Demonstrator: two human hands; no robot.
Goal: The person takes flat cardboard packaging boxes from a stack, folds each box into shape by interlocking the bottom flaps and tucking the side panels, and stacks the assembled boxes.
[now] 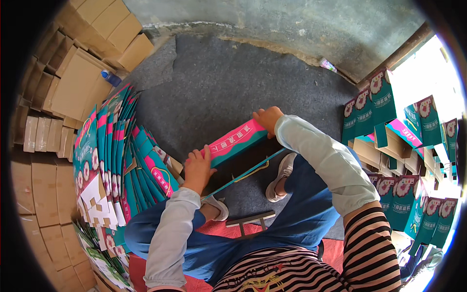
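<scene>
A pink and teal cardboard carton [235, 139] stands on the floor between my knees, its dark inside showing from above. A cord handle [253, 172] lies along its near panel. My left hand [196, 171] grips the carton's left end, fingers over the far pink panel and the thumb on the near side. At the right end my right hand [269, 119] is closed over the top edge, fingertips bent round the pink panel. The lower part of the carton is partly hidden by its near panel.
Flattened teal cartons [109, 160] lean in a fanned stack at my left, beside brown boxes [46, 190]. Opened teal cartons [382, 100] are piled at my right. A blue bottle [111, 78] rests on brown cardboard. A bar-topped frame [250, 219] sits between my feet.
</scene>
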